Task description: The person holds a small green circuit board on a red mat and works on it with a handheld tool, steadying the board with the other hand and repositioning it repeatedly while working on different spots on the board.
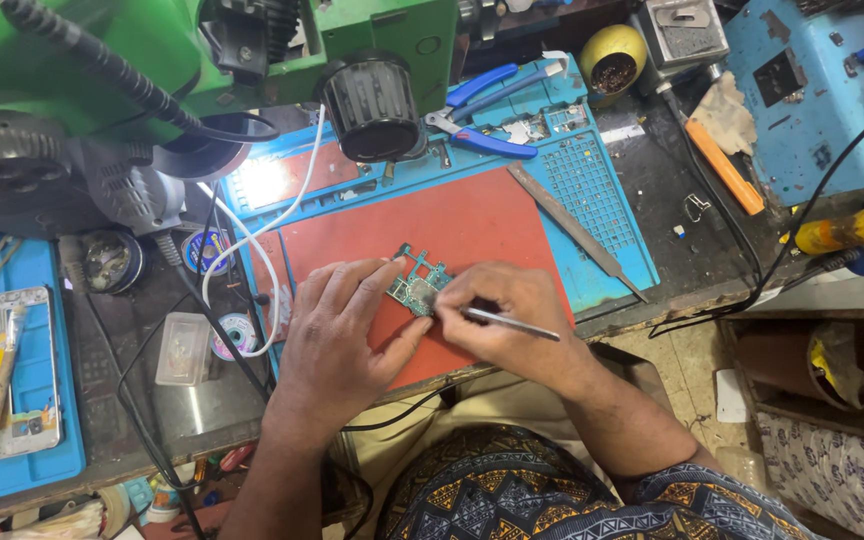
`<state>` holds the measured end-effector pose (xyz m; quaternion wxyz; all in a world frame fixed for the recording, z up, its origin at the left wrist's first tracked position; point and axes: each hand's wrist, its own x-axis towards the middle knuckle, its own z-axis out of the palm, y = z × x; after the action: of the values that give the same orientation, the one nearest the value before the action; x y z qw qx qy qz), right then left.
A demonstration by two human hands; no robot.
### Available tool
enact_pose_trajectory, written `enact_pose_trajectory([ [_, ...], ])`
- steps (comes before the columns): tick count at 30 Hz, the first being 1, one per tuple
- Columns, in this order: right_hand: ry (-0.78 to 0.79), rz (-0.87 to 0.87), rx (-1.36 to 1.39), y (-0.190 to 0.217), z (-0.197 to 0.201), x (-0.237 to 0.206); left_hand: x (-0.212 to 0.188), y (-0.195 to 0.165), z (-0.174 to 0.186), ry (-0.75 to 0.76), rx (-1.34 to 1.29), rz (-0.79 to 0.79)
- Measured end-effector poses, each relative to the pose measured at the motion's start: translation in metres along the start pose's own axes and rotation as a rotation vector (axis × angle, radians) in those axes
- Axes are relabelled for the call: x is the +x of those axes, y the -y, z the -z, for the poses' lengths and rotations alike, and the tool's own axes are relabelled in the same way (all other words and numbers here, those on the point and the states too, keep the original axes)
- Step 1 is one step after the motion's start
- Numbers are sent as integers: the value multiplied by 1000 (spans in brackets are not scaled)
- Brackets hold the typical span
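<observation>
Patterned sleeves lead up to two hands meeting over the red mat [472, 225]. Left hand [337, 325] pinches the small green circuit board [415, 283] by its near-left edge; right hand [507, 318] is closed round a thin metal tool [512, 323] — its tip on the board, shaft running out rightward. Blue-handled pliers [482, 105] lie farther back on the bench.

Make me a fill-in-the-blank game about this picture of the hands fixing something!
1. The left hand steadies a small ____ circuit board.
2. The right hand holds thin metal ____ against the board.
3. The board lies on a red and ____ mat.
4. Pliers with ____ handles lie at the top of the mat.

Missing words: green; tweezers; blue; blue
</observation>
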<state>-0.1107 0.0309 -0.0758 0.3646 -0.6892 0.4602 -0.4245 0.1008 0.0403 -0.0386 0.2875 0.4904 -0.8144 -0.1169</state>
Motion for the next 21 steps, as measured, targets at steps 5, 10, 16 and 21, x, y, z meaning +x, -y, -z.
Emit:
enact_pose_trajectory([
  [5, -17, 57, -15, -2, -4, -2, -3, 2, 1, 6, -3, 7],
  [10, -14, 53, -20, -3, -9, -3, -6, 4, 1, 14, -6, 11],
  [16, -15, 43, -9, -4, -10, -3, -7, 6, 1, 4, -3, 1],
  [21, -25, 88, -39, -5, -10, -3, -7, 5, 1, 10, -6, 1],
])
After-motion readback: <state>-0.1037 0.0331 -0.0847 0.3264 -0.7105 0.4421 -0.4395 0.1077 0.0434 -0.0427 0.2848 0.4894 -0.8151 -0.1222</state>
